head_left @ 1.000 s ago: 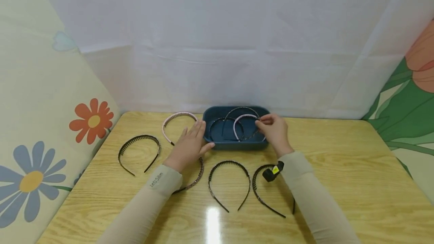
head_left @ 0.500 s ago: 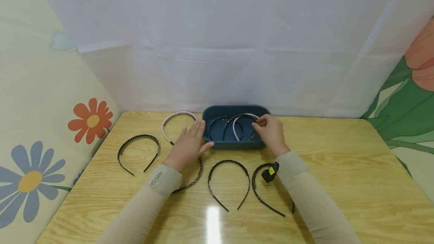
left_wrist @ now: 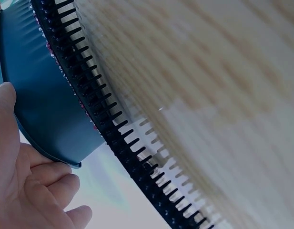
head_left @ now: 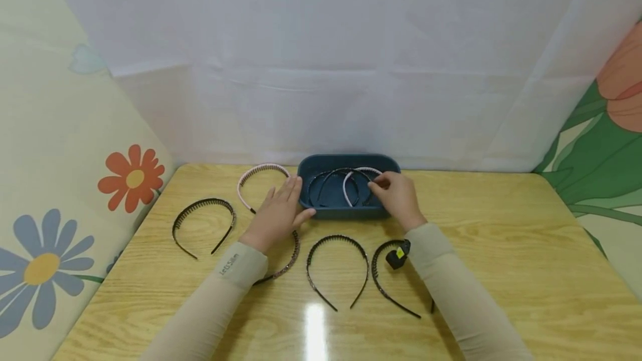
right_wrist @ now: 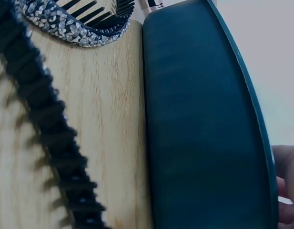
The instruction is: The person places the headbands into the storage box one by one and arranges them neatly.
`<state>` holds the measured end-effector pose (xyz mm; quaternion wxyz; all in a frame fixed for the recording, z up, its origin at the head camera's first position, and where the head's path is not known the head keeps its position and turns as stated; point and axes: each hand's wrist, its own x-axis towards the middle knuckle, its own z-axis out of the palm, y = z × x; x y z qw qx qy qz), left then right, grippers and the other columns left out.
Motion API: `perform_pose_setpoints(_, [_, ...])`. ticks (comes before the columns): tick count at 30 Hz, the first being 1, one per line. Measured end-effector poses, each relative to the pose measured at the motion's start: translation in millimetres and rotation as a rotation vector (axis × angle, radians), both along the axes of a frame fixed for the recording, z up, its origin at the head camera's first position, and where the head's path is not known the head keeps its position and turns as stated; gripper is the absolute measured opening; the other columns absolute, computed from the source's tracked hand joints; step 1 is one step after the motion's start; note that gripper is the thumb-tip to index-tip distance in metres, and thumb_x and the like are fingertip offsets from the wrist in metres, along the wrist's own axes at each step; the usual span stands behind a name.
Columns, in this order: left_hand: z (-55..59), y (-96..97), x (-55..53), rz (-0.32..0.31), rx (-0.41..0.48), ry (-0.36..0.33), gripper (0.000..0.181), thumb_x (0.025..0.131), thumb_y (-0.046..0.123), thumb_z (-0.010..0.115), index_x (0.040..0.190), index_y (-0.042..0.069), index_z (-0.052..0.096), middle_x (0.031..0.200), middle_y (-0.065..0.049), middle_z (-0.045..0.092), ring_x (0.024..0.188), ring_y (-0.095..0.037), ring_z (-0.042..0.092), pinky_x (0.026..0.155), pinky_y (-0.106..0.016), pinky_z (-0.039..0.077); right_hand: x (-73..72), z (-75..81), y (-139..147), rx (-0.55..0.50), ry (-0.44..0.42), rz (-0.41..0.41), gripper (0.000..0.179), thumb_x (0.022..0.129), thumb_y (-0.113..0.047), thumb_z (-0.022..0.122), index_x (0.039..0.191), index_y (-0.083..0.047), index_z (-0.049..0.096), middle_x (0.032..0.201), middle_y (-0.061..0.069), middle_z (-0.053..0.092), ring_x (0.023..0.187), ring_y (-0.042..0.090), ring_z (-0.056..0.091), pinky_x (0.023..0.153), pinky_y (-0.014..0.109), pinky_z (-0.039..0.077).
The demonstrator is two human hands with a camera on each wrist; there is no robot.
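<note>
My left hand (head_left: 275, 211) rests with extended fingers against the left end of a dark blue tray (head_left: 346, 214). In the left wrist view, its thumb and fingers lie at the rim of the tray (left_wrist: 51, 95). Over the tray's right side, my right hand (head_left: 398, 198) pinches one end of a thin dark headband (head_left: 346, 169). A pale pink headband (head_left: 345, 187) and another dark headband (head_left: 310, 188) lie in the tray beside it. In the right wrist view, the tray wall hides most of the right hand (right_wrist: 289, 183).
On the wooden table (head_left: 501, 249) lie a pink toothed headband (head_left: 263, 166), a black one (head_left: 203, 202) at left, a beaded one (head_left: 291, 261) partly under the left arm, a dark one (head_left: 337, 237) in front, and another (head_left: 377, 277) by the right wrist. White cloth (head_left: 346, 71) hangs behind.
My right hand has moved left and slightly lower, bringing the dark headband further down into the tray. The left hand has stayed at the tray's end.
</note>
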<state>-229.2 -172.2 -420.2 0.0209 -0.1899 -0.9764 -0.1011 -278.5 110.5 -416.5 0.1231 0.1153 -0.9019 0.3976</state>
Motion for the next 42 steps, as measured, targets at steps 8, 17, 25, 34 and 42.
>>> perform_pose_setpoints(8, [0.7,-1.3,0.1,0.001,0.0,-0.002,0.083,0.107,0.05,0.045,0.159,-0.006,0.014,0.166,-0.022,0.014,0.154,-0.036,0.015,0.122,-0.06,0.014,-1.9,-2.4,2.6,-0.075,0.044,0.025,0.012,0.093,-0.009,0.07,0.096,0.003,0.075,0.092,0.017,0.073,0.086,0.032,0.068,0.08,0.046,0.058])
perform_pose_setpoints(17, [-1.2,-1.2,1.2,0.004,0.002,-0.003,0.083,0.107,0.05,0.045,0.159,-0.007,0.014,0.166,-0.023,0.014,0.154,-0.037,0.015,0.122,-0.06,0.014,3.7,-6.9,11.9,-0.225,0.033,0.112,0.017,0.097,-0.006,0.065,0.108,0.004,0.073,0.094,0.019,0.072,0.081,0.027,0.068,0.07,0.032,0.056])
perform_pose_setpoints(25, [-0.6,0.6,2.9,0.001,0.012,0.003,0.084,0.106,0.05,0.047,0.159,-0.007,0.015,0.166,-0.023,0.016,0.154,-0.037,0.016,0.122,-0.061,0.015,14.7,-3.1,30.6,-0.263,0.042,0.175,0.017,0.097,-0.004,0.065,0.11,0.004,0.073,0.096,0.019,0.073,0.081,0.018,0.067,0.071,0.021,0.054])
perform_pose_setpoints(34, [-0.2,0.8,2.6,-0.002,0.019,0.007,0.084,0.106,0.05,0.046,0.159,-0.006,0.015,0.166,-0.024,0.017,0.154,-0.036,0.016,0.122,-0.06,0.015,32.7,13.9,52.1,-0.106,-0.112,0.211,0.019,0.1,-0.015,0.066,0.116,-0.006,0.073,0.107,0.011,0.072,0.091,0.022,0.067,0.076,0.036,0.055])
perform_pose_setpoints(42, [1.7,0.8,3.4,0.001,0.022,0.001,0.084,0.106,0.05,0.046,0.159,-0.006,0.014,0.166,-0.024,0.016,0.154,-0.037,0.016,0.123,-0.06,0.014,42.6,18.8,67.0,0.079,-0.08,0.339,0.016,0.098,-0.01,0.068,0.108,0.0,0.074,0.101,0.008,0.073,0.091,0.024,0.069,0.08,0.043,0.06])
